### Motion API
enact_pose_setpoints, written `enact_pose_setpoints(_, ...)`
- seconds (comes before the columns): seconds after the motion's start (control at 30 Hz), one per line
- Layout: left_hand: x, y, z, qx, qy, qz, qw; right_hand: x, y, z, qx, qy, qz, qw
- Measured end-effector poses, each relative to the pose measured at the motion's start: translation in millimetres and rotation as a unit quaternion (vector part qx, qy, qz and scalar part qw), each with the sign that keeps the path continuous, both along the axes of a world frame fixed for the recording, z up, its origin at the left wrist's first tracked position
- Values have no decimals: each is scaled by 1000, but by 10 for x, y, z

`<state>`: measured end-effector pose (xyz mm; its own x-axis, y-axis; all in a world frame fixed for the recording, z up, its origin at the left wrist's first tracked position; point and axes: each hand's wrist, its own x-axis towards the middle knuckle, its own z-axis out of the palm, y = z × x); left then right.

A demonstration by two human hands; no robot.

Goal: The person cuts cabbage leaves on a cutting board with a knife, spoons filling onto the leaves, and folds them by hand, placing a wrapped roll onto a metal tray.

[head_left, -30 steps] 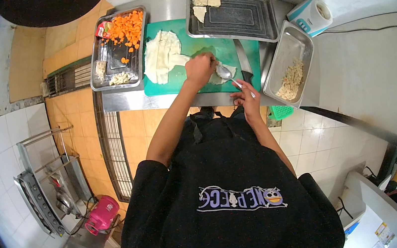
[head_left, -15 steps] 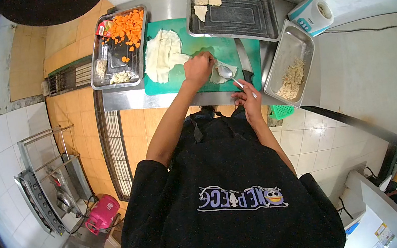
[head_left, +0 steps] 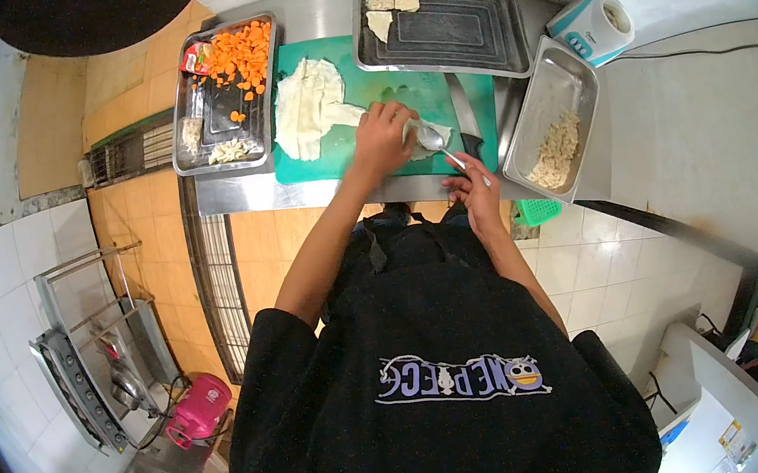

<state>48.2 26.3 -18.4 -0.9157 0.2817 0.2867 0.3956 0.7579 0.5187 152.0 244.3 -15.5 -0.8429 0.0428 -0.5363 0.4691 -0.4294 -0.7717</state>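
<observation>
My right hand (head_left: 474,190) grips a metal spoon (head_left: 452,159) by its handle. The spoon's bowl rests on or just above a small pale pastry sheet (head_left: 442,135) on the green cutting board (head_left: 303,172). At that sheet's left edge, my left hand (head_left: 382,137) is closed, its fingers bent down over the pastry. What lies beneath those fingers is partly hidden. Left of it, a stack of larger pale pastry sheets (head_left: 309,112) lies spread on the board. A knife (head_left: 462,109) with a black handle lies along the board's right side.
A tray (head_left: 219,106) at left holds chopped carrots (head_left: 241,54), a red packet and pale bits. The back tray (head_left: 438,30) bears several pastry pieces (head_left: 380,13). At right, a deep pan (head_left: 572,83) contains pale filling (head_left: 557,152), near a tissue roll (head_left: 596,29).
My left hand has shifted slightly right, closer to the spoon, with its fingers over the small sheet's edge. My right hand and the spoon have barely moved.
</observation>
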Motion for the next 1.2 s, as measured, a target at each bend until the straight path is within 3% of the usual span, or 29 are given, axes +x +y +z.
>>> enact_pose_setpoints(0.2, 231, -12, 23, -8, 6, -55, 998, -15, -4, 17, -11, -19, -4, 1000)
enact_pose_setpoints(1.2, 219, 62, -36, 3, 20, 8, 1000, 85, 73, 189, 4, -65, 4, 998)
